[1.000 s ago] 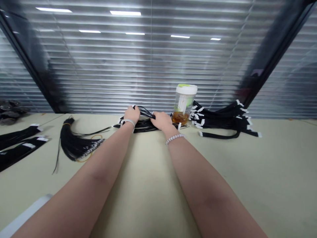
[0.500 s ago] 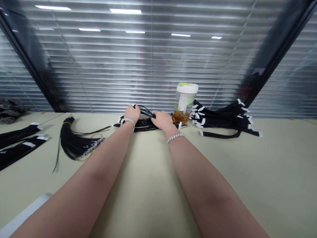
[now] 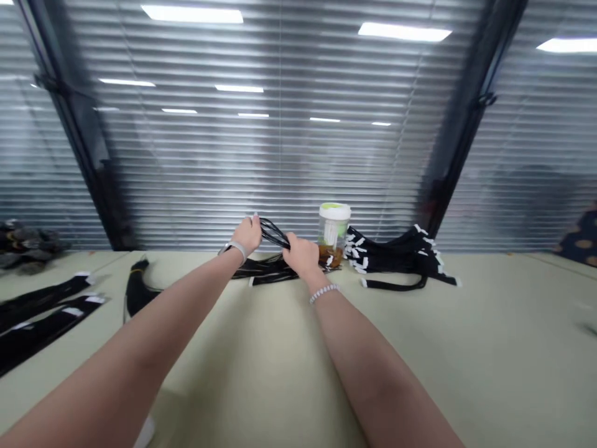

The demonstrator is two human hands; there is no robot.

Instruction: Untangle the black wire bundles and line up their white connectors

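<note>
Both my arms reach far across a pale green table point(image 3: 466, 348). My left hand point(image 3: 247, 235) and my right hand point(image 3: 301, 255) are closed on a small bunch of thin black cords point(image 3: 273, 233), held stretched between them a little above the table. Under the hands lies a flat pile of black strips with white ends point(image 3: 268, 271). A clear jar with a white and green lid point(image 3: 332, 235) stands just right of my right hand.
A larger heap of black strips with white tags point(image 3: 401, 256) lies right of the jar. A black cord bundle point(image 3: 136, 289) and more black strips point(image 3: 41, 314) lie at the left. Slatted blinds point(image 3: 280, 162) close off the table's far edge.
My hands have lifted the black cords off the pile. My head has tilted up and back, so the table looks farther away and more ceiling light reflection shows.
</note>
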